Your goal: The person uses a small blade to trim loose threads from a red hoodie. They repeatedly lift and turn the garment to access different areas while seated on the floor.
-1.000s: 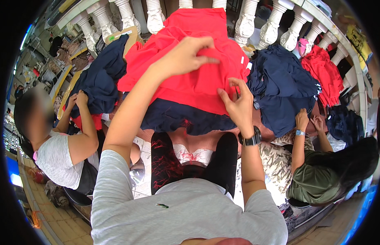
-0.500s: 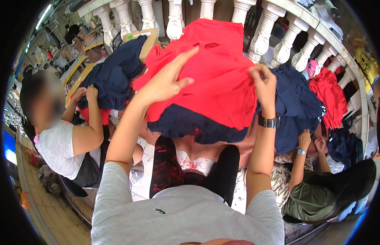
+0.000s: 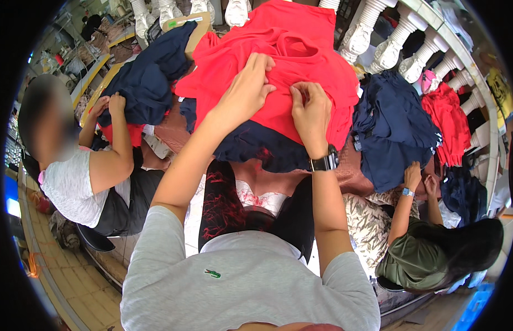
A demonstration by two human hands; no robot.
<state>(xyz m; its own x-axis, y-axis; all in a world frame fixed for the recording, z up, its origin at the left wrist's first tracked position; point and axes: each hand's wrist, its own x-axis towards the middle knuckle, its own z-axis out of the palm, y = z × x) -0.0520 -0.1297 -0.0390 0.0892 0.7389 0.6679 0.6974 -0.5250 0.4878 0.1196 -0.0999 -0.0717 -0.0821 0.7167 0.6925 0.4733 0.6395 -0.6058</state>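
Note:
A red garment (image 3: 234,49) lies rumpled on a dark navy cloth (image 3: 256,146) in front of me, its collar-like opening showing towards the far side. My left hand (image 3: 246,85) rests on the middle of it, fingers bent and seemingly gripping a fold. Just to the right, my right hand (image 3: 312,107) pinches the same red fabric between thumb and fingertips. A narrow strip of cloth lies between the two hands. The exact edge held is hard to make out.
Navy garments (image 3: 397,121) and a red pile (image 3: 447,124) lie on the right, beside a co-worker's hands (image 3: 413,176). At left another person's hands (image 3: 110,105) work on a navy garment (image 3: 151,77). White balusters (image 3: 358,38) stand behind the table.
My right hand has moved left from the garment's right edge, towards my left hand. My left fingers have curled from spread. The red fabric has bunched up, and the view has shifted.

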